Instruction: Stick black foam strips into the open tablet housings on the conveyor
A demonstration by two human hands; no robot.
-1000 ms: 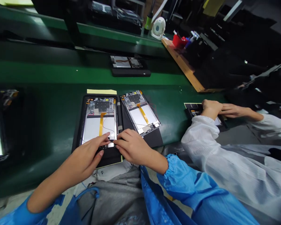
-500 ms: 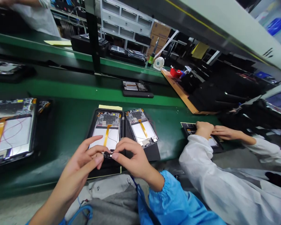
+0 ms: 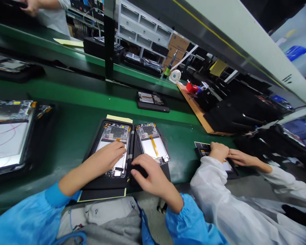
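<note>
An opened tablet (image 3: pixel 118 131) with its circuit board and white battery showing lies in a black tray (image 3: pixel 91 160) in front of me. My left hand (image 3: pixel 108 156) is over its middle, by the orange ribbon cable (image 3: pixel 118 140). Its fingers are bent and close together, the thumb is hidden, and whatever they pinch cannot be made out. Just right of the tray, my right hand (image 3: pixel 151 175) hovers with thumb and fingers apart, holding nothing visible. Behind it a second opened tablet (image 3: pixel 155 144) leans at an angle on a black tray.
More opened tablets (image 3: pixel 11 136) lie at the left, and another (image 3: pixel 150 98) sits on a black tray farther back. On the right, a co-worker's hands (image 3: pixel 219 151) work at another tray. A wooden board (image 3: pixel 193 109) borders stacked black trays. A dark post (image 3: pixel 109 44) rises behind.
My hands have parted from the tablet's near edge. The left moved up over its middle; the right shifted slightly right and its fingers opened. The view has moved slightly.
</note>
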